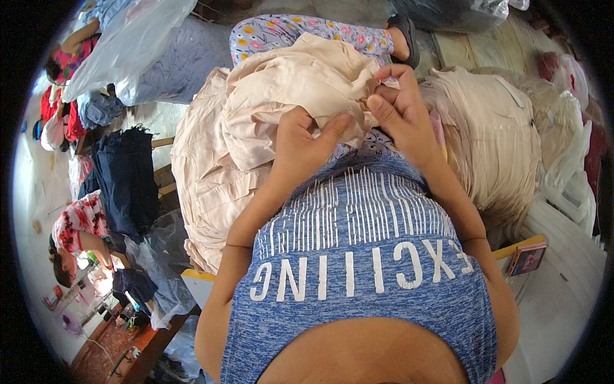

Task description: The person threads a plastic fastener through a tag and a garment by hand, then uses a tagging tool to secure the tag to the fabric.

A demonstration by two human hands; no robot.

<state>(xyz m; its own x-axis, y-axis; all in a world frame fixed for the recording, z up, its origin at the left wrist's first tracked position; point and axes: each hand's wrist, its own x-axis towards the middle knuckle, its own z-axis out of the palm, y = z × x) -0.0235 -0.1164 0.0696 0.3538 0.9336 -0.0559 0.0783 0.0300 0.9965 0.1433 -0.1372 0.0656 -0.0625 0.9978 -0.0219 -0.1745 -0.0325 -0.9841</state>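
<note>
A pale beige cloth garment lies bunched across my lap, its folds spilling toward the left. My left hand grips its near edge, thumb on top and the other fingers tucked beneath the fabric. To the right, my right hand pinches the garment's right edge, with thumb and bent fingers drawn together. Whatever small detail lies between those right fingertips is too small to make out. Under and beside the garment, a heap of the same beige cloth hangs down at the left.
A neat stack of folded beige garments stands at my right, near clear plastic bags. Dark blue clothes are piled at the left. One person works at the lower left, another at the upper left. A phone-like object rests at the right.
</note>
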